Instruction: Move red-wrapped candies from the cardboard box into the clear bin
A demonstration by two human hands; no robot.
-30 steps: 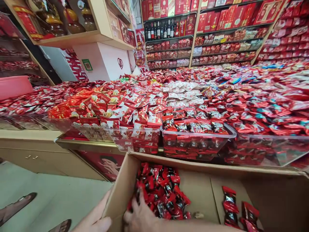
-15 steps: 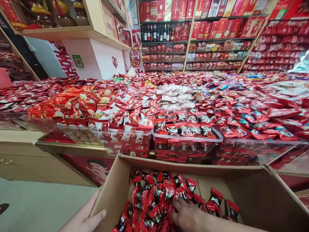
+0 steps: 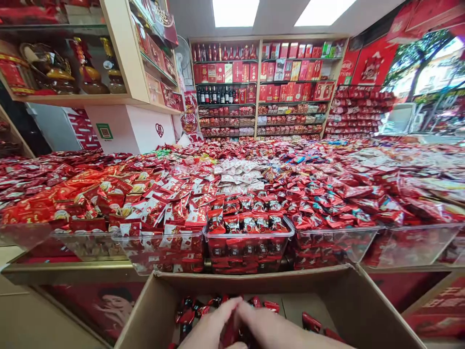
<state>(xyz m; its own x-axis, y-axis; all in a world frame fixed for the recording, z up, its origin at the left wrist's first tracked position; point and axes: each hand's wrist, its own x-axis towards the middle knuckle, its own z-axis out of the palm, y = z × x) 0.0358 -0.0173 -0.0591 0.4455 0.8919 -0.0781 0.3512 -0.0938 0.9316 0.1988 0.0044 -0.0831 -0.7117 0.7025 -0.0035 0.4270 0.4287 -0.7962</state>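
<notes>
Both hands are inside an open cardboard box (image 3: 319, 286) at the bottom of the head view. My left hand (image 3: 214, 322) and my right hand (image 3: 271, 325) are cupped together, fingertips meeting. Red and dark wrappers show between the palms, so the hands close around some wrapped candies; how many is hidden. Loose red-and-black wrapped candies (image 3: 187, 317) lie in the box to the left, and a few more (image 3: 311, 322) lie at its right. Just beyond the box stands a clear plastic bin (image 3: 250, 236) with similar candies stacked in neat rows.
Neighbouring clear bins (image 3: 163, 237) heaped with red packets line the counter's front edge on both sides. White packets (image 3: 240, 174) lie behind the middle bin. A wooden cabinet (image 3: 119, 99) overhangs at left; stocked shelves (image 3: 259, 87) stand at the back.
My left hand has left the box's left wall and joined my right hand over the candies. The view has tilted up, and the box appears lower and further left.
</notes>
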